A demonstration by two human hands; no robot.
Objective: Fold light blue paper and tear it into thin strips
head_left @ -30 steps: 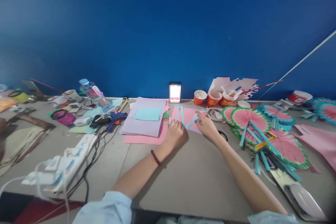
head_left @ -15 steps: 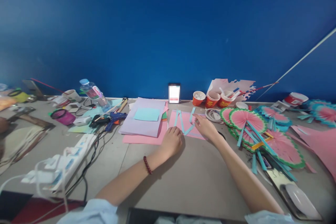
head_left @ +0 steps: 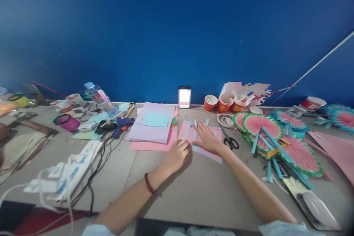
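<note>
A pink sheet of paper (head_left: pixel 217 138) lies on the table with narrow light-blue paper strips (head_left: pixel 187 130) across it. My right hand (head_left: pixel 208 139) rests flat over the sheet, its fingers spread on and beside the strips. Curled fingers of my left hand (head_left: pixel 177 155) sit at the sheet's near left corner; whatever they grip, if anything, is hidden under them. Black-handled scissors (head_left: pixel 231 143) lie just right of the sheet, and their blades are partly out of sight.
Left of the sheet is a stack of lilac paper (head_left: pixel 151 132) with a light-blue piece (head_left: pixel 156 120). Beyond stand a phone (head_left: pixel 184 98) and paper cups (head_left: pixel 225 104). Watermelon-patterned paper fans (head_left: pixel 262 125) crowd the right; a power strip (head_left: pixel 74 169) and glue gun (head_left: pixel 121 125) lie left.
The pink sheet has shifted nearer and turned, uncovering the scissors. My right hand has gone from pinching a blue strip to lying spread on the sheet. My left hand has drawn slightly back.
</note>
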